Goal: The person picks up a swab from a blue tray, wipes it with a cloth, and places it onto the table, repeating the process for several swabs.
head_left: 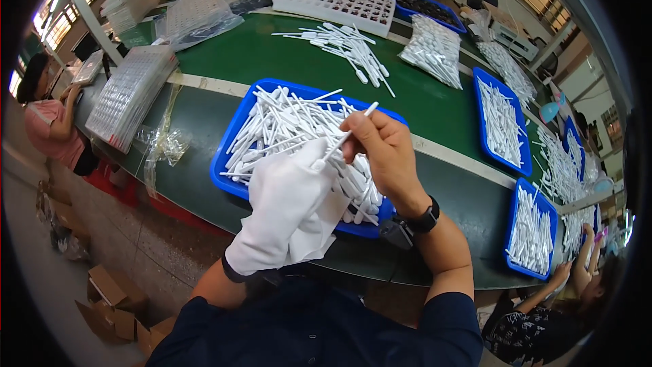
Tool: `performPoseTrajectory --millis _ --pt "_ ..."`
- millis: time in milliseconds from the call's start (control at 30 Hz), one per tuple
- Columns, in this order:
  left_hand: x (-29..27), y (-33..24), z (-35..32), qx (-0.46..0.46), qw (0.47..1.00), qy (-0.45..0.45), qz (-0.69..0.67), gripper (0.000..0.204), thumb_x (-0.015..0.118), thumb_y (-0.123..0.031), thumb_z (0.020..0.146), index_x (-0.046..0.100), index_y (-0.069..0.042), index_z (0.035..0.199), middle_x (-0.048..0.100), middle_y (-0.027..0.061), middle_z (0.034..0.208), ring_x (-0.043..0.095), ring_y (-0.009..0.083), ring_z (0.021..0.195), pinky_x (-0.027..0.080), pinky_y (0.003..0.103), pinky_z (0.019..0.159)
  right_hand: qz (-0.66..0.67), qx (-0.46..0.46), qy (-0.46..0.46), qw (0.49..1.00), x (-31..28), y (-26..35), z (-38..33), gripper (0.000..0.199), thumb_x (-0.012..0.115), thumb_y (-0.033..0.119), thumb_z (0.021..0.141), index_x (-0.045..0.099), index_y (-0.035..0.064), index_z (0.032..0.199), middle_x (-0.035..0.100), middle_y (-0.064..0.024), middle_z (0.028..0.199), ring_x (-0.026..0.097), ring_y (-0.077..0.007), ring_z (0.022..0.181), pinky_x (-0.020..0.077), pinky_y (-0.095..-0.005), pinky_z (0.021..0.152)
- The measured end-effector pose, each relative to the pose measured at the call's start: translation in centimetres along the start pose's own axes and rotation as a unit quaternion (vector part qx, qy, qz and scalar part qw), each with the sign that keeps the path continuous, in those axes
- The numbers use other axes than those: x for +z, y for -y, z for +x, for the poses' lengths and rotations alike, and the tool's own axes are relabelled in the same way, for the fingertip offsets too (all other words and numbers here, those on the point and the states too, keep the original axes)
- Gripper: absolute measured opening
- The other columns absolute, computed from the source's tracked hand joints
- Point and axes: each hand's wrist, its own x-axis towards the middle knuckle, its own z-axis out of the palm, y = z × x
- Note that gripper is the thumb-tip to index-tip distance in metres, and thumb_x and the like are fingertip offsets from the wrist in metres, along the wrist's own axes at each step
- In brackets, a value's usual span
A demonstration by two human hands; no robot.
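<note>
The bare right hand [387,156] pinches a thin white plastic stick [350,134]; the white-gloved left hand [288,197] touches its lower end over the blue rectangular plastic tray's [224,163] near edge, bare green tabletop [265,54] beyond.

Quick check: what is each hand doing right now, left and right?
Left hand: in a white glove, fingers curled; whether it grips anything cannot be told.
Right hand: bare, pinched shut on a thin white plastic stick above the blue tray.

Blue tray [227,156] heaped full; green tabletop [435,105] beyond open.
</note>
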Motion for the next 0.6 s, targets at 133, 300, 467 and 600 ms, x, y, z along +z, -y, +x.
performPoseTrajectory --millis 133,300,467,600 --pt "-0.4 0.1 0.3 0.026 0.998 -0.019 -0.058 0.016 0.065 -0.011 0.088 0.070 -0.002 0.100 0.065 0.0127 0.070 0.060 0.0233 0.061 0.048 0.036 0.059 0.039 -0.006 0.002 0.999 0.0 -0.3 0.4 0.028 0.060 0.024 0.107 0.067 -0.0023 0.104 0.070 -0.0081 0.079 0.067 -0.0135 0.070 0.0546 -0.0271 0.067" --pt "-1.9 0.6 -0.3 -0.049 0.977 0.026 -0.208 0.036 0.058 -0.006 0.087 0.070 0.003 0.120 0.063 0.0033 0.074 0.050 0.0079 0.065 0.044 0.027 0.060 0.053 0.010 0.033 0.998 0.8 -0.4 -0.1 0.027 0.060 0.023 0.107 0.066 -0.0028 0.104 0.071 -0.0096 0.082 0.070 -0.0149 0.073 0.0573 -0.0283 0.070" --pt "-1.8 0.1 -0.5 -0.082 0.948 0.053 -0.303 0.045 0.054 -0.007 0.086 0.066 0.007 0.128 0.062 0.0016 0.084 0.049 0.0057 0.073 0.043 0.024 0.064 0.054 0.010 0.063 0.996 0.9 -0.9 -0.3 0.025 0.061 0.021 0.106 0.067 -0.0034 0.104 0.072 -0.0102 0.083 0.070 -0.0148 0.074 0.0578 -0.0285 0.071" --pt "-1.3 -0.7 -0.8 -0.098 0.903 0.056 -0.415 0.051 0.051 -0.009 0.086 0.062 0.010 0.132 0.062 0.0026 0.094 0.050 0.0065 0.080 0.044 0.022 0.069 0.057 0.009 0.065 0.996 1.0 -1.1 -0.3 0.025 0.062 0.021 0.106 0.067 -0.0036 0.103 0.072 -0.0102 0.084 0.070 -0.0144 0.075 0.0576 -0.0283 0.070"
